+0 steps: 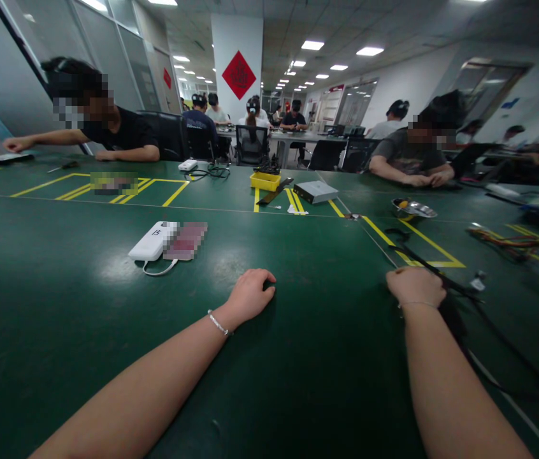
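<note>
My left hand [250, 294] rests on the green table [83, 306] with its fingers curled under; a small dark thing seems to sit under the fingertips, too hidden to name. My right hand [415, 285] lies further right, closed into a loose fist on or beside a bundle of black cables [455, 293] that trails toward me along my forearm. Each wrist wears a thin bracelet. A white power bank [152, 241] marked 15, with a short cable, lies beyond my left hand.
Yellow tape lines [413, 245] mark the table. A yellow tray [264, 181], a grey box [316, 191] and a metal dish [413, 207] stand further back. Colored wires [518, 243] lie at the right. People sit across the table at left [107, 131] and right [413, 156].
</note>
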`<state>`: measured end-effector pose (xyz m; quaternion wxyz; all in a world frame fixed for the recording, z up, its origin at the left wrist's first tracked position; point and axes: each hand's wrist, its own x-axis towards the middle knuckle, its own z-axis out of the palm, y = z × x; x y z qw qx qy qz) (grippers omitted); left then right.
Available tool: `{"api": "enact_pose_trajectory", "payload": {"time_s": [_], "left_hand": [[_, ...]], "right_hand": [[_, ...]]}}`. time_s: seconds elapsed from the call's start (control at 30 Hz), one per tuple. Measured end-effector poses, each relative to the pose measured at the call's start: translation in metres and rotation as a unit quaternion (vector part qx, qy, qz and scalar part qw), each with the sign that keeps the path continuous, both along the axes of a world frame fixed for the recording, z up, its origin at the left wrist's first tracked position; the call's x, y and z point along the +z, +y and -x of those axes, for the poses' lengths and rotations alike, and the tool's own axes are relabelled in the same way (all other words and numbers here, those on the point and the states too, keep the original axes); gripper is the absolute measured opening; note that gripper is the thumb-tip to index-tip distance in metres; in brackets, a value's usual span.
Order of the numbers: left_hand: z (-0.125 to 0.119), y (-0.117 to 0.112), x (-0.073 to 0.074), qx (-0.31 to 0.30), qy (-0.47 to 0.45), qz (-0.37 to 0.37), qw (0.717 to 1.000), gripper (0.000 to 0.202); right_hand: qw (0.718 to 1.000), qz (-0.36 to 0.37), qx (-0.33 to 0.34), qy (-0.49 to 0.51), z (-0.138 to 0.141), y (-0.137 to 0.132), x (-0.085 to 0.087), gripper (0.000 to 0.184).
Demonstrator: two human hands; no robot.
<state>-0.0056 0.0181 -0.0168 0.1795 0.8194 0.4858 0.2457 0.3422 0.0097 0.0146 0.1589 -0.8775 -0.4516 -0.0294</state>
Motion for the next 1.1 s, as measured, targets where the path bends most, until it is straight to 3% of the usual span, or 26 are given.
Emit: {"api": "enact_pose_trajectory", "payload": {"time_s": [0.07, 0.13, 0.3, 0.4, 0.47, 0.57, 0.7, 0.83, 0.97, 1.1], "left_hand": [[0.000, 0.000, 0.001, -0.001, 0.000, 0.000, 1.000, 0.021], [0.000, 0.000, 0.001, 0.000, 0.003, 0.003, 1.000, 0.025], [-0.002, -0.001, 0.000, -0.036, 0.024, -0.029, 0.999, 0.035], [-0.004, -0.002, 0.000, -0.040, 0.050, -0.037, 0.997, 0.038], [-0.004, -0.002, -0.001, -0.036, 0.062, -0.029, 0.997, 0.038], [-0.002, -0.001, -0.001, -0.042, 0.063, -0.023, 0.997, 0.035], [-0.001, -0.001, -0.001, -0.045, 0.055, -0.016, 0.997, 0.033], [-0.001, -0.002, 0.001, -0.046, 0.054, -0.016, 0.997, 0.031], [-0.001, -0.003, 0.002, -0.048, 0.049, -0.010, 0.998, 0.031], [0.000, -0.002, 0.000, -0.048, 0.043, -0.008, 0.998, 0.030]], "right_hand": [[0.997, -0.038, 0.049, -0.044, 0.017, 0.005, 0.000, 0.037], [0.983, -0.067, 0.154, -0.076, 0.046, 0.010, -0.001, 0.036], [0.890, -0.063, 0.449, -0.051, 0.143, 0.001, -0.016, 0.039], [0.855, -0.008, 0.517, -0.028, 0.179, -0.011, -0.026, 0.048], [0.848, 0.017, 0.528, -0.027, 0.183, -0.013, -0.027, 0.049], [0.886, 0.019, 0.460, -0.050, 0.157, -0.006, -0.018, 0.044], [0.974, 0.042, 0.196, -0.101, 0.088, 0.004, 0.003, 0.041], [0.991, 0.113, 0.004, -0.066, 0.020, 0.002, 0.009, 0.049], [0.990, 0.136, -0.025, -0.021, -0.015, 0.002, -0.003, 0.057], [0.991, 0.131, -0.027, -0.007, -0.023, 0.007, -0.015, 0.048]]}}
